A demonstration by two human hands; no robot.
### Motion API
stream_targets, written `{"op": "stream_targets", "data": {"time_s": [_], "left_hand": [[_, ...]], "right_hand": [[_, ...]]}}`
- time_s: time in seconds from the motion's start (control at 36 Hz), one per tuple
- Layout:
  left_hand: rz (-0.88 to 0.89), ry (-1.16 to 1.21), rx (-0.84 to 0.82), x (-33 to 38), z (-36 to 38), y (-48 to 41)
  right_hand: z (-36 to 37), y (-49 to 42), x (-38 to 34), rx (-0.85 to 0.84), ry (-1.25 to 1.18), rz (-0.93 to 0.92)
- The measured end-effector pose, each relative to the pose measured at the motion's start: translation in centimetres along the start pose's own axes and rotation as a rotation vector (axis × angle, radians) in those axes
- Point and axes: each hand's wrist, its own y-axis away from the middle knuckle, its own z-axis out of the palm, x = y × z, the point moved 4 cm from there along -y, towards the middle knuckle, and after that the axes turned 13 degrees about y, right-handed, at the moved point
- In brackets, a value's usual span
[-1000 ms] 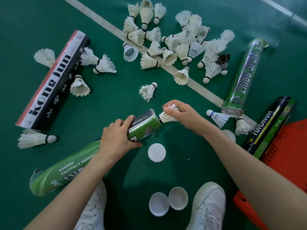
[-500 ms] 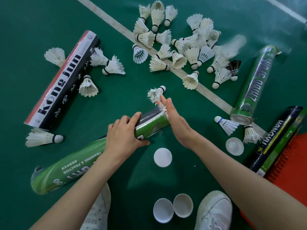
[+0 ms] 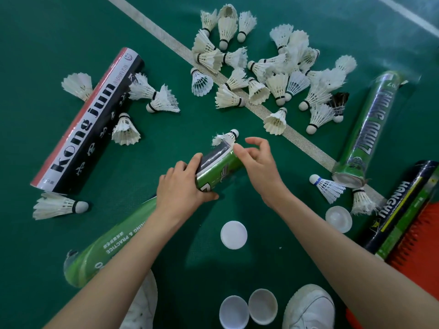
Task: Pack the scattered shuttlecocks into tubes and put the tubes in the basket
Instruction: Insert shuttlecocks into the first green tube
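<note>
Early days: the left hand (image 3: 183, 191) grips the green tube (image 3: 221, 168), the right hand (image 3: 259, 169) hangs slack-fingered and empty at its mouth, and the shuttlecock heap (image 3: 278, 86) beyond the fingers lies unpacked.

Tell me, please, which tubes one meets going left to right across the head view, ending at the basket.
Kong Jun tube, held green tube in the left hand, far green tube, dark Hangyu tube, orange basket.

White sneakers (image 3: 308, 307) stand on green floor (image 3: 47, 32) near a white line (image 3: 152, 27).
</note>
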Motion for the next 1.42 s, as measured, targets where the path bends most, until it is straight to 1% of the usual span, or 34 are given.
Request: {"op": "stream_targets", "data": {"time_s": [0.06, 0.17, 0.25, 0.33, 0.39, 0.5, 0.64, 0.69, 0.78, 0.86, 0.92, 1.0, 1.08, 1.17, 1.25, 1.42], "left_hand": [[0.001, 0.010, -0.015, -0.3, 0.1, 0.1], [0.034, 0.028, -0.064, -0.7, 0.0, 0.5], [0.055, 0.047, -0.072, -0.6, -0.3, 0.7], [0.073, 0.037, -0.061, -0.4, -0.8, 0.9], [0.087, 0.019, -0.055, -0.3, -1.1, 1.0], [0.095, -0.020, -0.045, 0.0, -1.3, 1.1], [0.085, -0.015, -0.035, -0.1, -1.2, 1.4], [0.086, -0.013, -0.036, 0.0, -1.0, 1.5], [0.095, -0.007, -0.027, 0.2, -0.8, 1.4], [0.101, -0.015, -0.021, 0.2, -0.9, 1.3], [0.106, -0.015, -0.022, 0.2, -0.8, 1.1], [0.104, -0.026, -0.031, 0.4, -0.4, 0.6], [0.105, -0.047, -0.043, 0.6, 0.5, 0.2], [0.116, -0.089, -0.066, 0.8, 1.5, -0.2], [0.118, -0.115, -0.084, 0.9, 2.4, -0.7], [0.178, -0.048, -0.172, 0.3, 3.0, -1.0]], "right_hand": [[0.3, 0.2, 0.0, -0.154, 0.020, -0.005], [-0.3, 0.0, 0.0, -0.326, 0.101, -0.001], [-0.9, -0.2, 0.0, -0.405, 0.103, 0.033], [-0.9, 0.0, -0.9, -0.518, 0.080, -0.007], [-1.0, -0.3, -1.0, -0.543, 0.073, -0.002], [-0.7, -0.6, -0.9, -0.539, 0.080, 0.042], [-0.3, -0.3, -0.9, -0.542, 0.123, 0.027], [0.2, 0.0, -1.0, -0.570, 0.113, 0.016], [0.9, 0.5, -1.5, -0.568, 0.073, -0.053], [1.2, 0.4, -1.4, -0.560, 0.048, -0.033], [1.3, -0.1, -0.9, -0.525, 0.023, 0.034], [1.4, -0.5, -0.9, -0.470, -0.004, 0.044], [1.0, -0.9, 0.0, -0.344, 0.021, 0.055], [0.7, -1.2, 1.2, -0.303, 0.015, 0.032], [0.3, -1.6, 1.9, -0.255, -0.018, 0.076], [0.1, -2.3, 3.6, -0.157, 0.006, 0.143]]}}
